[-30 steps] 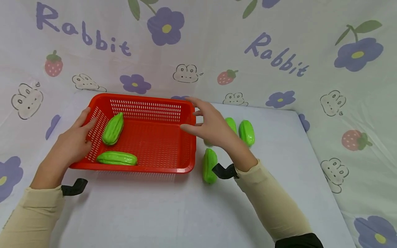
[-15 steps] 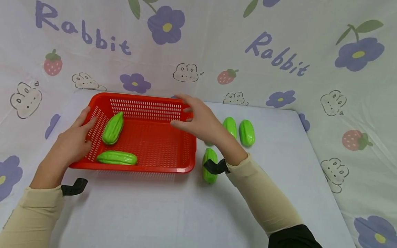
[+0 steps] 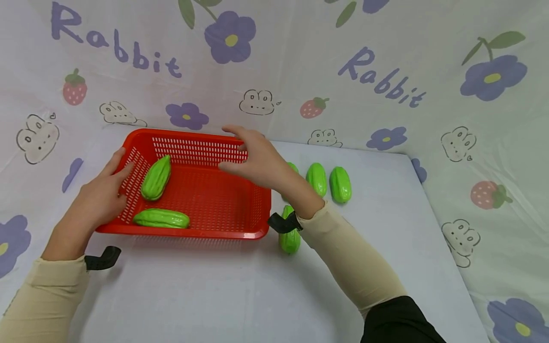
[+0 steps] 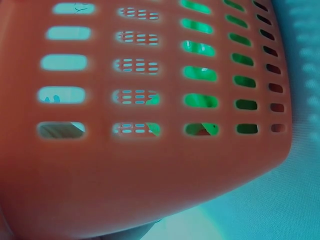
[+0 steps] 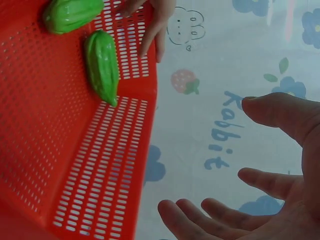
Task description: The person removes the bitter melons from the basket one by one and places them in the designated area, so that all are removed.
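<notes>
My left hand [image 3: 98,197] grips the left rim of a red plastic basket [image 3: 214,200] with slotted walls. Two green ribbed gourds lie inside: one upright gourd [image 3: 156,178] by the left wall, another gourd [image 3: 162,218] along the front wall. Over the basket's right part hovers my right hand [image 3: 259,159], fingers spread and holding nothing. The right wrist view shows that hand's thumb and fingers [image 5: 227,215] apart, beside the basket's rim. In the left wrist view the basket's side wall [image 4: 150,172] fills most of the picture, with green showing through the slots.
Right of the basket, more gourds lie on the white tabletop [image 3: 193,295]: a gourd [image 3: 316,179], a gourd [image 3: 340,185], and others partly hidden behind my right wrist, including a nearer gourd [image 3: 290,240]. A printed cloth [image 3: 283,57] hangs behind.
My right hand has moved left, from the basket's right rim to above its right part, its fingers staying spread. The left hand, basket and gourds stay in place.
</notes>
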`<state>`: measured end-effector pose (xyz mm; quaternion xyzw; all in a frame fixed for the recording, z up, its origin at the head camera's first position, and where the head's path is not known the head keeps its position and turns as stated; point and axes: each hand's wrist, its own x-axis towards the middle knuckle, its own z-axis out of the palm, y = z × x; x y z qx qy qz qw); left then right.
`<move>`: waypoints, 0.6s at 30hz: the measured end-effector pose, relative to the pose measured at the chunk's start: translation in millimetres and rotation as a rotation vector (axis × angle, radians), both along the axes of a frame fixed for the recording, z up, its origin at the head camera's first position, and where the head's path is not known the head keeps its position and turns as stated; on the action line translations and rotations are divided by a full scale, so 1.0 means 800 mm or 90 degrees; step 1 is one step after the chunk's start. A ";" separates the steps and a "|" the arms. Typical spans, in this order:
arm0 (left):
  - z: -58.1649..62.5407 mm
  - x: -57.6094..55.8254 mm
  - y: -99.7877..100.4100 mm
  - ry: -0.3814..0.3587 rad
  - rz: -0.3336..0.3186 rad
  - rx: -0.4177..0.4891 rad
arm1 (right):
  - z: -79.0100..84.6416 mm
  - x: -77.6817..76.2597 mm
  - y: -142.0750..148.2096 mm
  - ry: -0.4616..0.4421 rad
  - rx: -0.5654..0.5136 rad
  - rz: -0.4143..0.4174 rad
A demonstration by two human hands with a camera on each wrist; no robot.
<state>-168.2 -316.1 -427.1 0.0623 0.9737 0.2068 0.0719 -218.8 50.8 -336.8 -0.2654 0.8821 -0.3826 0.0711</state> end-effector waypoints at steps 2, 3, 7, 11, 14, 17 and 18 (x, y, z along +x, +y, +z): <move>0.000 0.000 0.000 0.000 -0.001 0.000 | 0.000 -0.003 -0.005 0.007 0.007 0.004; 0.000 0.000 0.001 0.000 -0.001 0.000 | 0.000 -0.005 -0.007 0.011 0.011 0.005; 0.000 0.000 0.001 -0.001 -0.002 0.001 | -0.001 -0.012 -0.018 0.022 0.027 0.011; 0.001 0.000 0.001 -0.003 -0.001 0.003 | -0.005 -0.019 -0.029 0.022 0.046 0.018; 0.001 0.000 0.001 -0.003 0.000 0.003 | -0.009 -0.023 -0.038 0.018 0.066 0.022; 0.000 0.000 0.000 -0.002 0.000 0.004 | -0.013 -0.027 -0.048 0.009 0.084 0.021; 0.000 0.000 0.000 -0.004 0.001 0.004 | -0.015 -0.029 -0.051 0.006 0.087 0.022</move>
